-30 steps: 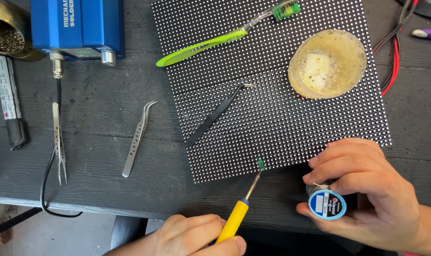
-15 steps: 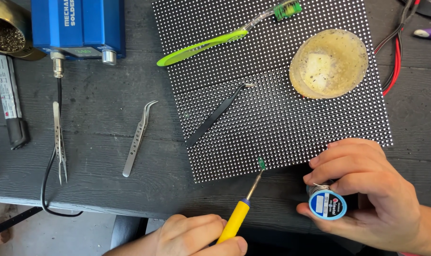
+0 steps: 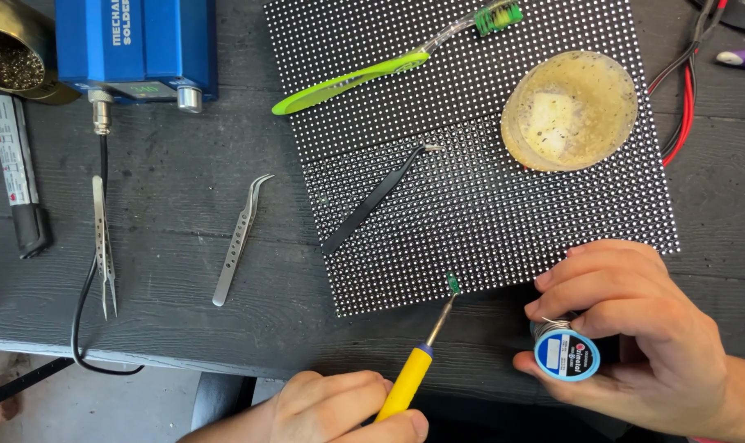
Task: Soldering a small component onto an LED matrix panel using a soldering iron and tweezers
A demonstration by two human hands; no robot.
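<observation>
Dark plank surface [image 3: 167, 246] seen from above in the head view. Carries a black dotted LED panel [image 3: 487, 205] from the far edge down toward the near edge. Resting on the panel: a green toothbrush [image 3: 364, 75] near its far side, a round yellowish dish [image 3: 569, 111] toward its right side, black tweezers [image 3: 372, 201] lying aslant at the middle. Left of the panel: silver tweezers [image 3: 239, 238], and a blue solder station [image 3: 138, 45] at the far left corner.

Left hand [image 3: 339, 410] at the near edge, closed around a yellow-handled soldering iron [image 3: 409, 385], whose green tip touches the panel's near edge. Right hand [image 3: 635, 328] near the panel's near right corner, fingers curled around a solder spool [image 3: 565, 353], its blue label facing up.

Looks like touching up one spot on the panel's near row. Next move calls for a free wire end brought to the tip, with the iron kept steady.
</observation>
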